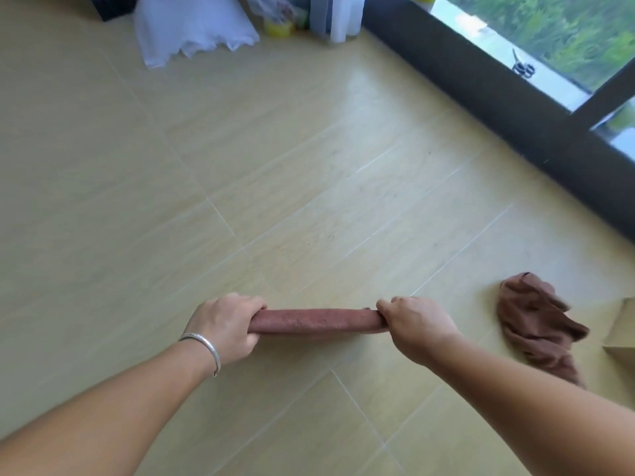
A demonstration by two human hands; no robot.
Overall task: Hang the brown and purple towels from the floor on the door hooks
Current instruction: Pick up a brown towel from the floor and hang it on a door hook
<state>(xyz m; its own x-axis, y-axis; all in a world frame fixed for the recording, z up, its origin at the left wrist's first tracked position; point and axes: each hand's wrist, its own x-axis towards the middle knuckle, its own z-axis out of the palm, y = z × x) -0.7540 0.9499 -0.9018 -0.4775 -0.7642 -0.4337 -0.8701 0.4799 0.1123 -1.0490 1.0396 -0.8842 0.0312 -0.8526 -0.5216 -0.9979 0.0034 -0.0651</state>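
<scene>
Head view: bare floor (275, 166) spreads across mid-frame to the dark window frame (481, 80) upper right. My left hand (225, 326) and right hand (417, 326) grip the purple towel (314, 321) stretched between them, lower centre; the brown towel (536, 321) lies crumpled at right.

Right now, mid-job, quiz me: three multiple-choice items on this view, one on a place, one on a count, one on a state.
1. Where does the brown towel lie?
A. on the floor, right of the right hand
B. on the sill
C. over the left arm

2. How many hands grip the held towel?
A. none
B. one
C. two

3. What state is the held towel in?
A. spread flat
B. stretched taut between the hands
C. hung on a hook

Answers: 1 A, it sits crumpled on the tiles beyond the right hand. 2 C, the left hand and right hand each hold an end. 3 B, it runs straight from fist to fist.
</scene>
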